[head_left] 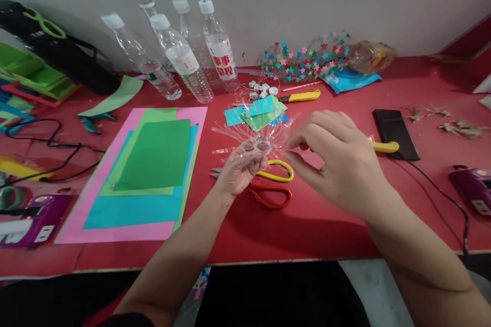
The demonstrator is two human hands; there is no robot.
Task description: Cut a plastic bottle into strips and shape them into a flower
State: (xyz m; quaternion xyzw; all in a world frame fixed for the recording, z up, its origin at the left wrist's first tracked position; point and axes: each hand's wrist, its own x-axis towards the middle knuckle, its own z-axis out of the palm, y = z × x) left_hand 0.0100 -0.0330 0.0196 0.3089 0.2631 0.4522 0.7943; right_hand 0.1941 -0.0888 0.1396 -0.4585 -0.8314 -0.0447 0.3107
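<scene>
My left hand (243, 166) is closed around the neck of a cut clear plastic bottle (263, 145), whose wall is slit into thin strips that fan outward. To its right, my right hand (330, 158) has thumb and forefinger pinched together at the end of one of the strips. Under and beside my left hand lie scissors (274, 199) with one red and one yellow handle loop, their blades partly hidden by that hand. Just beyond the cut bottle are small blue and green paper pieces (261, 110).
Several clear bottles (184, 61) stand at the back wall. Stacked coloured paper (153, 156) lies on the left. A yellow utility knife (305, 96), a star-decorated piece (303, 61) and a blue packet (351, 79) sit behind. At right is a phone (397, 133) with a cable.
</scene>
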